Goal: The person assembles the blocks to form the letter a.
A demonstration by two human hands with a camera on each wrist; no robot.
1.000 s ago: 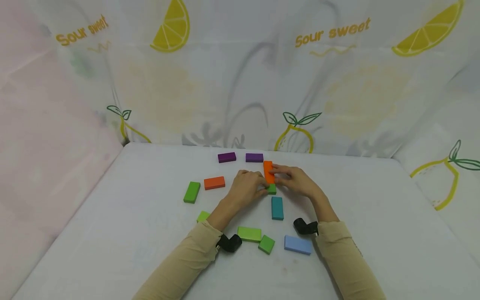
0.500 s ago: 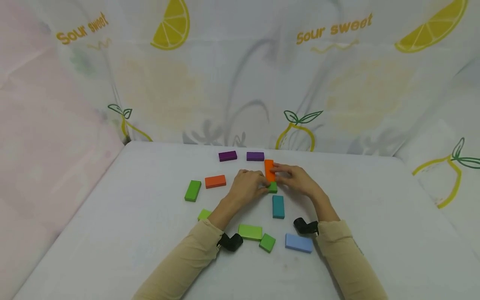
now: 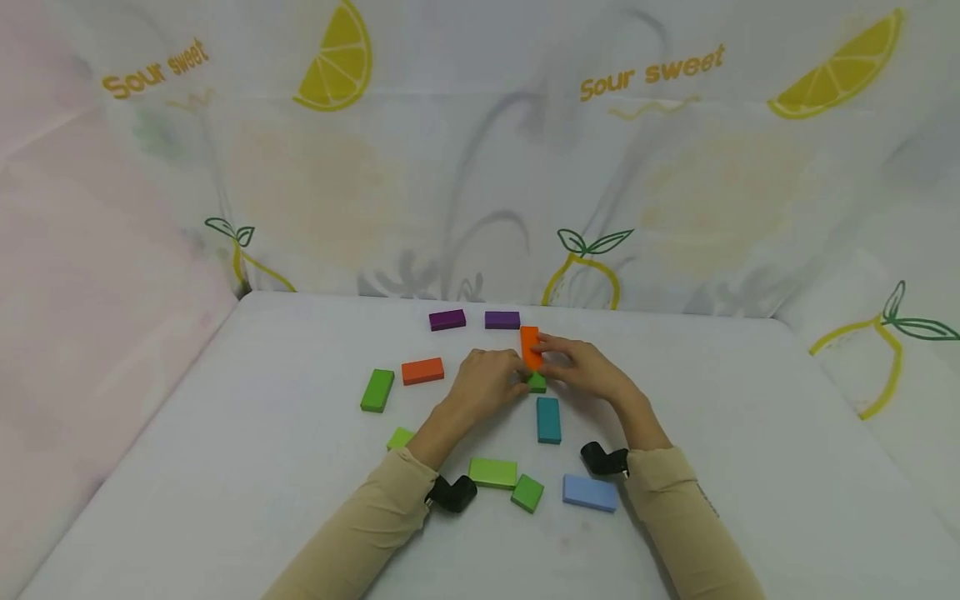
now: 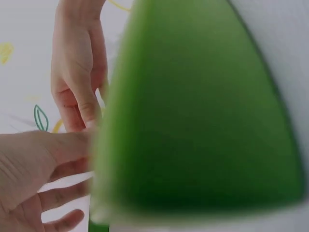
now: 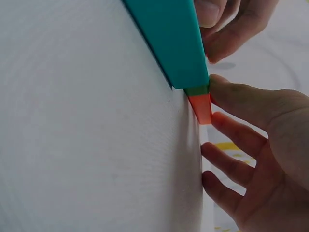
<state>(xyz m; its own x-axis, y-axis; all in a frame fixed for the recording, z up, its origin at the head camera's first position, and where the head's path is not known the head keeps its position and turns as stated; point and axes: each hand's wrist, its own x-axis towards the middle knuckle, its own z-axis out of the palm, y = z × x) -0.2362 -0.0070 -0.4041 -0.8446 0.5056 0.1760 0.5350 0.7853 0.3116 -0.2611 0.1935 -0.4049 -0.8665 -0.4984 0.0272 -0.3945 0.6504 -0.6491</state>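
An orange block (image 3: 529, 346) lies lengthwise with its near end against a small green block (image 3: 536, 385). My left hand (image 3: 480, 387) is on their left side, fingertips right at the place where the two meet. My right hand (image 3: 588, 371) touches them from the right. In the right wrist view its thumb (image 5: 236, 94) lies at the green block's edge, the index finger is by the orange block (image 5: 202, 108), and the other fingers are spread. Just nearer sits a teal block (image 3: 548, 420). A large green block surface (image 4: 203, 116) hides the left fingertips in the left wrist view.
Two purple blocks (image 3: 502, 320) lie at the back. Left are a red-orange block (image 3: 423, 372), a green block (image 3: 377, 390) and a light green block (image 3: 401, 438) partly behind the left forearm. In front lie light green (image 3: 492, 472), small green (image 3: 527, 493) and light blue (image 3: 589, 492) blocks.
The head view has shifted slightly, moving everything a little left and down. The right thumb now covers more of the small green block's corner. The blocks keep their arrangement.
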